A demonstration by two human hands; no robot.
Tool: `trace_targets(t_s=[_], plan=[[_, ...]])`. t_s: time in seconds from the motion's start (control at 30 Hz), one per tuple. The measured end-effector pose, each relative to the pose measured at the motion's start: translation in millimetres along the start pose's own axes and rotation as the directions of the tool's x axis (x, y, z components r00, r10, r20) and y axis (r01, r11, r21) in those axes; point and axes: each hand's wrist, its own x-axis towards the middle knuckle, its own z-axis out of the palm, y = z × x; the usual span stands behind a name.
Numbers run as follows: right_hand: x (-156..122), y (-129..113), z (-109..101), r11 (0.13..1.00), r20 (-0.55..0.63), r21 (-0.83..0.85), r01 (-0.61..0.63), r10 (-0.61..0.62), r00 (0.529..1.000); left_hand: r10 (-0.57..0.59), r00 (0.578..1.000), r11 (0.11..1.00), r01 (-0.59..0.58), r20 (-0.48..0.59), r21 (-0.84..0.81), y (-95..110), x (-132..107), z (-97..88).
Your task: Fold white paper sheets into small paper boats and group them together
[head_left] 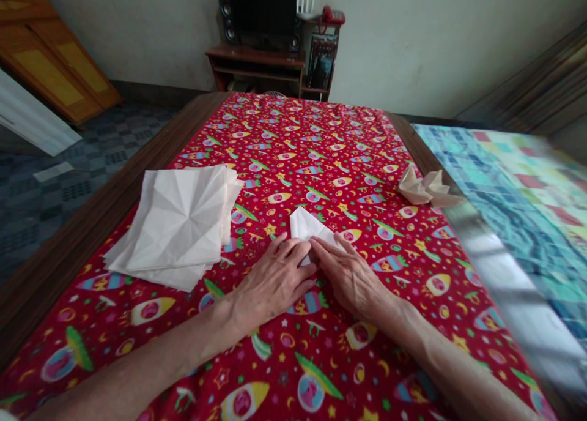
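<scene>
A small folded piece of white paper [308,223] lies on the red patterned cloth in front of me, its upper end pointed. My left hand [279,274] has bent fingers closed on the paper's lower left edge, with the thumb low beside them. From the other side, my right hand [351,277] rests on the paper with its fingers stretched out flat. Both hands cover the lower part of the paper, so its edges there are hidden. Left of my hands sits a stack of creased white paper squares [178,219], the top sheet marked with radiating fold lines.
Folded cream paper shapes [428,188] stand near the right edge of the red cloth [293,145]. Brown table edges [183,121] flank the cloth. A bed with a patchwork cover [518,188] is on the right. Beyond the table are a desk [257,57] with a monitor [262,8].
</scene>
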Motion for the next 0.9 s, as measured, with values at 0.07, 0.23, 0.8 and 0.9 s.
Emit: trace_targets(t_s=[0.07, 0.23, 0.8, 0.9], plan=[[0, 0, 0, 1.0, 0.0, -0.004, -0.003, 0.003, 1.0, 0.0, 1.0, 1.0, 0.0, 0.004, 0.011, 0, 1, 0.0], [-2, -1, 1, 1.0, -0.006, -0.021, -0.001, 0.001, 1.0, 0.012, 1.0, 0.999, -0.012, -0.002, 0.032, -9, -10, 0.9], [-22, -38, -4, 0.993, 0.004, -0.112, -0.021, 0.021, 1.0, 0.042, 0.999, 0.999, -0.041, -0.025, 0.03, -13, -26, 3.9], [-27, -36, -1, 0.988, -0.002, -0.15, -0.046, 0.047, 0.999, 0.05, 0.998, 0.998, -0.048, -0.037, 0.035, -15, -26, 6.0]])
